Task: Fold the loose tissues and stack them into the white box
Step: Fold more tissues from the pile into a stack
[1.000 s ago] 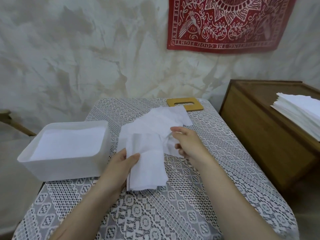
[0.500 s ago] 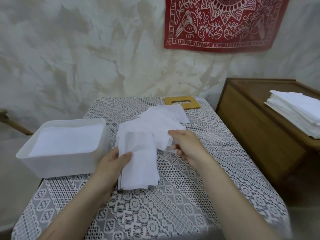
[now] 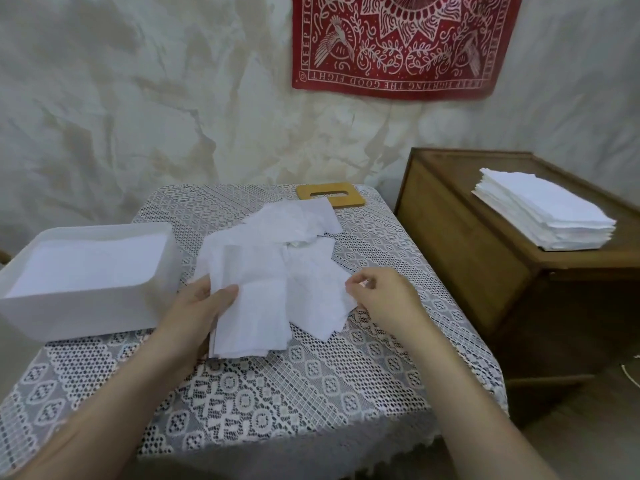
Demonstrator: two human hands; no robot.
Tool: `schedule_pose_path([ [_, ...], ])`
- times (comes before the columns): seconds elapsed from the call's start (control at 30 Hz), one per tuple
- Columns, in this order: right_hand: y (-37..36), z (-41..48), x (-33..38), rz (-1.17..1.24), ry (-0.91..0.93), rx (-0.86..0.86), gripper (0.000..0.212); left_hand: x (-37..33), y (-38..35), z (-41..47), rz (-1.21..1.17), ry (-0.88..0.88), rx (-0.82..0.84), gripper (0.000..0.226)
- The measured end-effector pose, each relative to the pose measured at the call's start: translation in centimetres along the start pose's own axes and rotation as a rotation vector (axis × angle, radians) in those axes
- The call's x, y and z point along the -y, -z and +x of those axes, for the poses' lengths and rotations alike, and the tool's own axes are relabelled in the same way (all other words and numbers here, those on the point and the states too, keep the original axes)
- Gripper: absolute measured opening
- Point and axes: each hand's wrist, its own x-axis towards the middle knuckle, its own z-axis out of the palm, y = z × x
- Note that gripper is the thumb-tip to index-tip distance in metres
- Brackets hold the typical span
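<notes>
Loose tissues [image 3: 273, 258]: thin white paper, matt, soft, creased and crumpled in places.

White box [image 3: 86, 306]: plastic, smooth, slightly translucent walls, dull sheen.

Lace cloth [image 3: 277, 393] over the desk [image 3: 450, 368]: white openwork fabric on a grey ground, textured, matt.

Slotted lid [image 3: 330, 194]: pale wood, smooth, matt.

Cabinet [image 3: 467, 258]: darker brown wood, grain visible, low sheen.

Stacked tissues [image 3: 543, 216]: white paper, matt, edges slightly ragged.

Wall hanging [image 3: 398, 43]: red printed cloth, matt.

Wall [image 3: 138, 98]: rough, mottled, plaster-like finish.
</notes>
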Motion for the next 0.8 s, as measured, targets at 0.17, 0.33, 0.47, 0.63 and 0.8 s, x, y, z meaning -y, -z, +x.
schedule_pose_path([
  [0.17, -1.2, 3.4, 1.5, -0.168, -0.014, -0.04, 0.033, 0.2, 0.1, 0.8, -0.028, -0.006, 0.015, 0.017],
  [0.33, -2.0, 5.0, 2.2, -0.176, -0.116, 0.01, 0.022, 0.4, 0.8, 0.9, -0.026, -0.012, 0.019, 0.018],
  [0.47, -1.7, 4.8, 2.0, -0.036, -0.132, 0.037, 0.011, 0.5, 1.2, 0.8, -0.038, 0.0, 0.017, 0.019],
  [0.63, 0.1, 2.9, 1.0, 0.066, -0.204, 0.08, 0.021, 0.4, 1.3, 0.3, -0.041, -0.012, 0.017, 0.017],
  [0.8, 1.9, 1.4, -0.6, 0.124, -0.252, 0.133, 0.051, 0.4, 1.4, 0.0, -0.055, -0.013, 0.015, 0.017],
])
